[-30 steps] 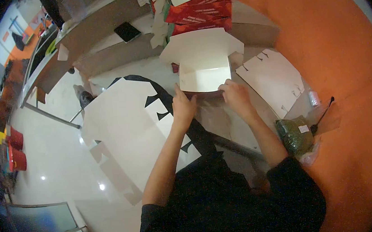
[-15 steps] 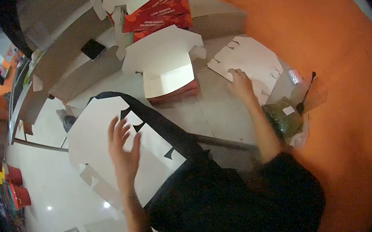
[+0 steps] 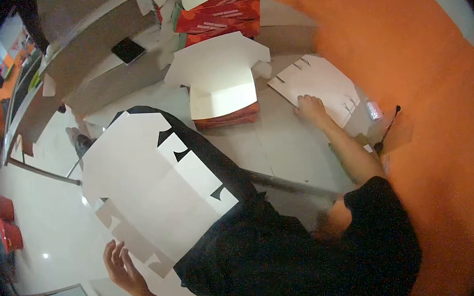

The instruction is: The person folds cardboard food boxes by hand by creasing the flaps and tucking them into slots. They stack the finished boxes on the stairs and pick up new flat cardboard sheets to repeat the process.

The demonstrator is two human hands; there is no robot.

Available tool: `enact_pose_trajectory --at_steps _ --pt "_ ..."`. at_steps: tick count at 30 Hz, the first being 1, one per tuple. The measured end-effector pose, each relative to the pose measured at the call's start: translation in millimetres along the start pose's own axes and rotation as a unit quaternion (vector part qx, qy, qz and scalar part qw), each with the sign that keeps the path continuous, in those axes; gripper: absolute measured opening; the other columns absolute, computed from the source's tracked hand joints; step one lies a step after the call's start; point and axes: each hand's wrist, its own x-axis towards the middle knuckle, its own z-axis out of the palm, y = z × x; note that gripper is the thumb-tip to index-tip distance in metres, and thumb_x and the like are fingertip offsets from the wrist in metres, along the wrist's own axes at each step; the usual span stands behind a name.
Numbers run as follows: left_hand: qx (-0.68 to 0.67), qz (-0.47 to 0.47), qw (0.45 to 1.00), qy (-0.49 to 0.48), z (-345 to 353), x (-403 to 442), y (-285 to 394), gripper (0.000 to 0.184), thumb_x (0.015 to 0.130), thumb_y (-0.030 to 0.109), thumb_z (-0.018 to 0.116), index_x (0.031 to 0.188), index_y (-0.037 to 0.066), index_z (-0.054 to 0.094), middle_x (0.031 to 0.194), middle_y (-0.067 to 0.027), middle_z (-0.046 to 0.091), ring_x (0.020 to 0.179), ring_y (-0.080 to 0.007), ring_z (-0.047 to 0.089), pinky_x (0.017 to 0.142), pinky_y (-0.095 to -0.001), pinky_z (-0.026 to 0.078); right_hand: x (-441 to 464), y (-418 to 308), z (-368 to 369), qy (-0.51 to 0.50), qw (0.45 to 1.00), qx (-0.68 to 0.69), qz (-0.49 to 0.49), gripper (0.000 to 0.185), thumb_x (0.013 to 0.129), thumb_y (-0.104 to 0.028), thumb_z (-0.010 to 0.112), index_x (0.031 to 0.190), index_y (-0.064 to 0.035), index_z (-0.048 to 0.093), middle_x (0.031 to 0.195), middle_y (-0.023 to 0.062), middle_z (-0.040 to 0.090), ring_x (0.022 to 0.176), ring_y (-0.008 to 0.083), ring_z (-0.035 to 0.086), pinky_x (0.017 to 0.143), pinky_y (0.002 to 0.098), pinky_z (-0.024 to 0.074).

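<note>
The open box stands upright on the table, pale inside and red along its near outer side, its big lid flap leaning back. From where I'm standing, everything else falls around that box.

Off to its left and nearer the person, a large flat sheet of white card lies across the lap, curved notches cut along its edges. The left hand is beside the sheet's lower left edge, fingers spread loosely and a bit bent; I can't tell whether they touch it.

To the right of the box, flat white card pieces lie on the table. The right hand is at their near edge, fingers curled close together; whether they pinch the card, I can't make out.

Behind the box are stacked red boxes, with a flat black object back to its left. Further right than the card pieces sits a small pale roll, near the orange wall.
</note>
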Motion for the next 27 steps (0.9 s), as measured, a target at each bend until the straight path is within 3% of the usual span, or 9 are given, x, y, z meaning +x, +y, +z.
enact_pose_trajectory --at_steps 2,5,8,12,14,19,22,24,27 --pt "0.013 -0.003 1.0 0.009 -12 -4 -13 0.026 0.088 -0.001 0.048 0.114 -0.002 0.05 0.112 -0.0129 0.054 0.095 -0.0218 0.059 0.079 -0.0311 0.049 8 -5 7 -0.033 0.999 -0.039 -0.008 0.028 0.073 -0.018 0.058 0.093 0.0 0.061 0.085 0.0222 0.061 0.077 0.0336 0.062 0.067 0.0407 0.0516" --pt "0.0 -0.023 0.999 0.035 -21 -8 -20 0.025 0.089 0.001 0.048 0.114 -0.001 0.051 0.108 -0.0115 0.057 0.092 -0.0203 0.059 0.076 -0.0299 0.048 13 1 20 0.139 0.978 -0.157 -0.02 0.025 0.076 -0.014 0.055 0.097 -0.0005 0.059 0.081 0.022 0.062 0.073 0.032 0.063 0.063 0.0405 0.0522" --pt "-0.013 -0.055 0.997 0.043 -26 -12 -21 0.025 0.089 0.002 0.048 0.114 0.0 0.051 0.106 -0.0107 0.058 0.092 -0.019 0.059 0.076 -0.0293 0.047 15 6 -19 0.082 0.99 -0.113 0.022 0.025 0.08 -0.01 0.051 0.101 0.0016 0.058 0.095 0.0234 0.061 0.078 0.034 0.063 0.066 0.0412 0.0519" --pt "0.011 -0.074 0.996 0.053 -22 -17 -40 0.032 0.086 0.004 0.054 0.118 -0.001 0.049 0.108 -0.0138 0.057 0.092 -0.0191 0.059 0.076 -0.0288 0.048 19 26 -71 0.261 0.963 0.063 -0.022 0.021 0.084 -0.012 0.047 0.096 0.0012 0.058 0.08 0.0234 0.061 0.074 0.0385 0.06 0.063 0.0454 0.0474" --pt "0.017 -0.103 0.993 0.049 -10 -16 -32 0.037 0.085 0.005 0.057 0.12 -0.002 0.048 0.109 -0.0153 0.057 0.092 -0.0201 0.059 0.076 -0.0286 0.048 39 72 -79 0.209 0.967 0.14 0.034 0.021 0.085 -0.014 0.045 0.094 -0.0018 0.06 0.076 0.0225 0.061 0.073 0.0392 0.06 0.062 0.0461 0.046" --pt "-0.033 -0.173 0.984 0.024 17 -29 -65 0.046 0.084 0.008 0.059 0.125 -0.003 0.041 0.107 -0.0198 0.056 0.088 -0.0198 0.06 0.069 -0.0293 0.05 22 163 -181 0.292 0.936 -0.144 0.136 0.032 0.079 -0.018 0.055 0.105 -0.0001 0.058 0.067 0.013 0.061 0.06 0.0288 0.06 0.051 0.0426 0.0472" --pt "-0.129 -0.218 0.967 0.042 17 -31 -64 0.038 0.085 0.006 0.058 0.117 -0.007 0.045 0.103 -0.0186 0.058 0.088 -0.0187 0.06 0.07 -0.0289 0.05 -3 209 -240 0.525 0.821 -0.218 -0.052 0.049 0.087 -0.027 0.05 0.123 0.0056 0.046 0.105 0.021 0.061 0.082 0.0379 0.06 0.074 0.0427 0.0473" --pt "-0.173 -0.234 0.955 0.055 22 -32 -53 0.032 0.085 0.005 0.057 0.113 -0.007 0.047 0.101 -0.0167 0.058 0.088 -0.0182 0.059 0.071 -0.029 0.05 -56 133 -287 0.415 0.888 -0.032 0.195 0.052 0.09 -0.034 0.047 0.126 0.0039 0.044 0.111 0.0225 0.058 0.089 0.0405 0.058 0.078 0.0434 0.0458" --pt "-0.167 -0.205 0.962 0.066 26 -35 -54 0.023 0.086 0.003 0.055 0.107 -0.005 0.049 0.094 -0.0126 0.06 0.08 -0.0154 0.06 0.062 -0.0269 0.05 -61 152 -296 0.487 0.851 -0.104 0.167 0.05 0.091 -0.037 0.044 0.125 -0.0003 0.046 0.108 0.0229 0.059 0.09 0.04 0.058 0.078 0.0428 0.0455"
